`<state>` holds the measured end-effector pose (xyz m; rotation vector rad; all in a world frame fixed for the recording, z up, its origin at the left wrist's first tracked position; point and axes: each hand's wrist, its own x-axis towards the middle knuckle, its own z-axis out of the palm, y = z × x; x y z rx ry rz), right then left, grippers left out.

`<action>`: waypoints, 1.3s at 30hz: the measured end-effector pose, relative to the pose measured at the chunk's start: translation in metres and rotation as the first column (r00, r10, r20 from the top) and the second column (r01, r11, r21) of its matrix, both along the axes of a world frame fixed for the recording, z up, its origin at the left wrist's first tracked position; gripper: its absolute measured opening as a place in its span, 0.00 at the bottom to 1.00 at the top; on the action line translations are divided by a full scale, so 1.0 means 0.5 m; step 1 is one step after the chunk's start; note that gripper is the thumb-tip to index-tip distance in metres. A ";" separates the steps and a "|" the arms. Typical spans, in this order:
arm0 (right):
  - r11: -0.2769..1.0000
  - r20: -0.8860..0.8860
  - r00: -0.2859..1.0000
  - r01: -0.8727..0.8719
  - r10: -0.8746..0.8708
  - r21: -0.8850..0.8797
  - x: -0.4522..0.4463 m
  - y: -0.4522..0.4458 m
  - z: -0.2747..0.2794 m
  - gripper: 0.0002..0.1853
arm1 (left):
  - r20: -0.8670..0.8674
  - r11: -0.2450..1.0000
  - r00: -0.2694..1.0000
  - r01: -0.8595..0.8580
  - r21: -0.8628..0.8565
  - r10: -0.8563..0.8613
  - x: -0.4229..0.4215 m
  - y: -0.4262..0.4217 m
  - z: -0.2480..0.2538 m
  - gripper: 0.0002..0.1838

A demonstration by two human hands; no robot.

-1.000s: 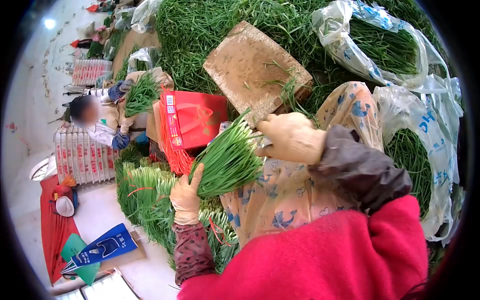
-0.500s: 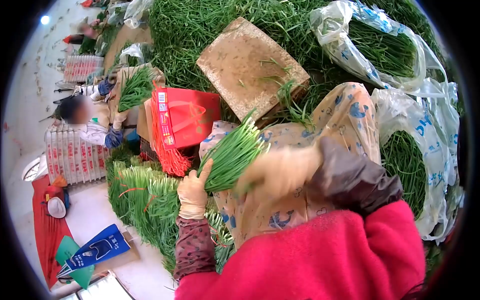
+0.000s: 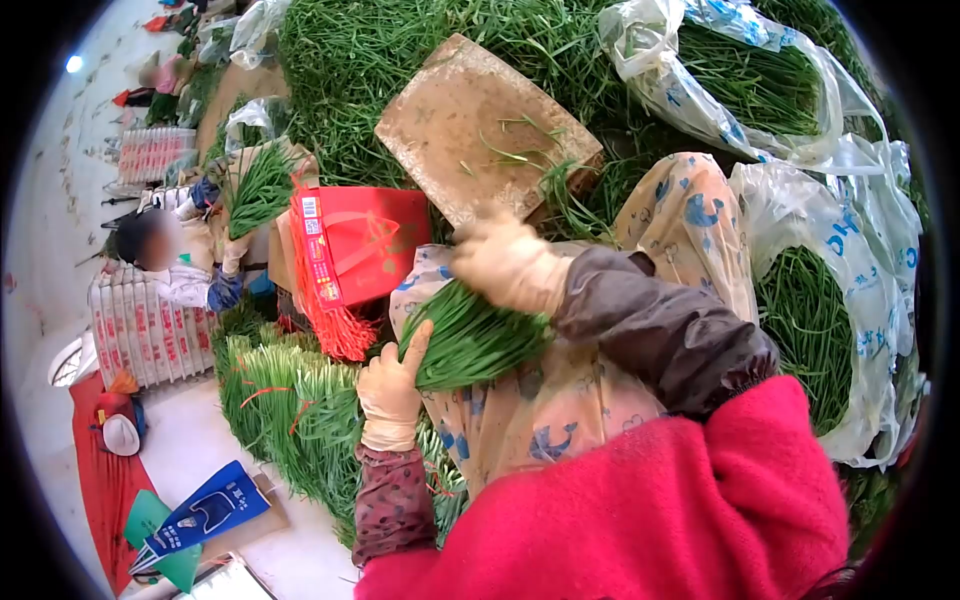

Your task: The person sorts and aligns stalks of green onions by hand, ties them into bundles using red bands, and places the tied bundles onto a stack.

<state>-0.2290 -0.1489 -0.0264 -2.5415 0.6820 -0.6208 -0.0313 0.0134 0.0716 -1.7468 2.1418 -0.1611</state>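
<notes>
a bunch of green stalks (image 3: pixel 480 345) lies over the left edge of a whale-print lap cover (image 3: pixel 610 395), its long axis seeming to slant from lower left to upper right, the upper end hidden. at its left, the gloved left hand (image 3: pixel 390 392) grips it, one finger extended, others curled. above, the gloved right hand (image 3: pixel 512 265) is blurred; whether its fingers pinch stalks cannot be told. farther right sits an open plastic bag (image 3: pixel 862 255).
</notes>
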 end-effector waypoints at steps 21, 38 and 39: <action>0.566 0.066 0.997 -0.032 -0.040 0.824 -0.130 -0.059 -0.011 0.31 | -0.770 0.681 0.025 -0.487 0.547 0.637 0.103 0.073 -0.060 0.31; 0.891 -0.112 0.988 0.145 -0.107 0.430 -0.065 -0.043 0.121 0.39 | -0.734 0.618 -0.148 -0.444 0.649 0.663 0.085 0.094 -0.082 0.24; 0.914 -0.069 0.990 0.139 -0.122 0.380 -0.051 -0.025 0.109 0.41 | -0.734 0.619 -0.147 -0.444 0.647 0.663 0.071 0.089 -0.077 0.24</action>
